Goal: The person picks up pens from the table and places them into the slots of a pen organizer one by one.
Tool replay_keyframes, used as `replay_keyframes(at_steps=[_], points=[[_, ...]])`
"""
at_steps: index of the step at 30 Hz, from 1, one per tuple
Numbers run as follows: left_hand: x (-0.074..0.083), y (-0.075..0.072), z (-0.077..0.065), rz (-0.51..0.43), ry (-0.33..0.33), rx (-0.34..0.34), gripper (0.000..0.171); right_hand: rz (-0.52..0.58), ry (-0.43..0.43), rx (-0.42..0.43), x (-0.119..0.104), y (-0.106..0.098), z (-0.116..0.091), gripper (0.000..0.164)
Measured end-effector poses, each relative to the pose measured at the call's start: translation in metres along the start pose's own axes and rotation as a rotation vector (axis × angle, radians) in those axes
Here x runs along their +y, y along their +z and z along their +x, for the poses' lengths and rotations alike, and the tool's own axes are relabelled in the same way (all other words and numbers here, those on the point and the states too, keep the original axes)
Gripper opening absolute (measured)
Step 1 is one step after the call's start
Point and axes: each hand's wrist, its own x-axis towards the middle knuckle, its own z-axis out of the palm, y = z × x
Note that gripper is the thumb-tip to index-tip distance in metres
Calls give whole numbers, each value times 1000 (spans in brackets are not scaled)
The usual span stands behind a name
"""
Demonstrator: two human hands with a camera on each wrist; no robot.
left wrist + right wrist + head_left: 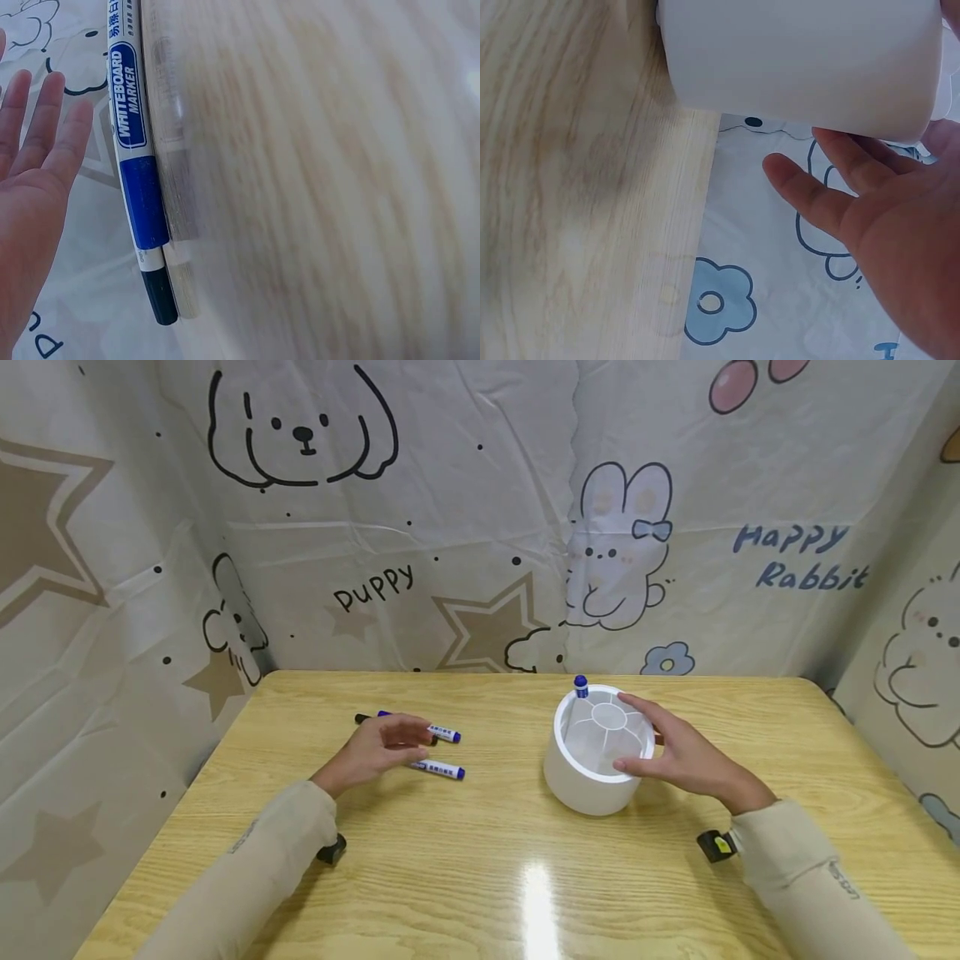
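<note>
My left hand (378, 753) hovers over the whiteboard markers on the left of the table, its fingers apart and nothing between them. One blue-ended marker (442, 769) lies nearest me; another (446, 733) is behind the fingers, partly covered by them. A black marker end (362, 719) pokes out beyond the hand. In the left wrist view, the marker (142, 202) lies beside the straight fingers. On the right, my right hand (686, 756) holds a white round pen organizer (588, 795) by its rim, thumb at the near side. A blue-capped marker (581, 686) stands in its back compartment.
The wooden table (450, 860) ends at a back edge against a hanging cloth (480, 510) printed with puppies and rabbits. Cloth also closes off the left and right sides. Black wrist cameras (717, 845) sit under both sleeves.
</note>
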Motion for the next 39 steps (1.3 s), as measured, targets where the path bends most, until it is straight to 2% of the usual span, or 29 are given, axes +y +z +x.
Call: replay_keyframes(at_steps=[9,17,23,27,33,39], points=[[-6,-3,-2,-16,-9,-8,44,-5,12,-1,-1,0,0,93],[-8,-6,-4,-24,12,-15,44,10,5,4,-3,0,-1,93],[-10,-8,-4,-19,-22,-17,42,10,-7,12,-2,0,-2,92],[-11,-9,-4,30,-49,-43,40,13,-2,12,-1,2,-1,92],[-12,-10,0,144,-33,-89,36,18,-2,3,-2,1,-1,93],[-4,-8,3,291,-100,-121,32,11,-1,-1,-3,0,-1,93]])
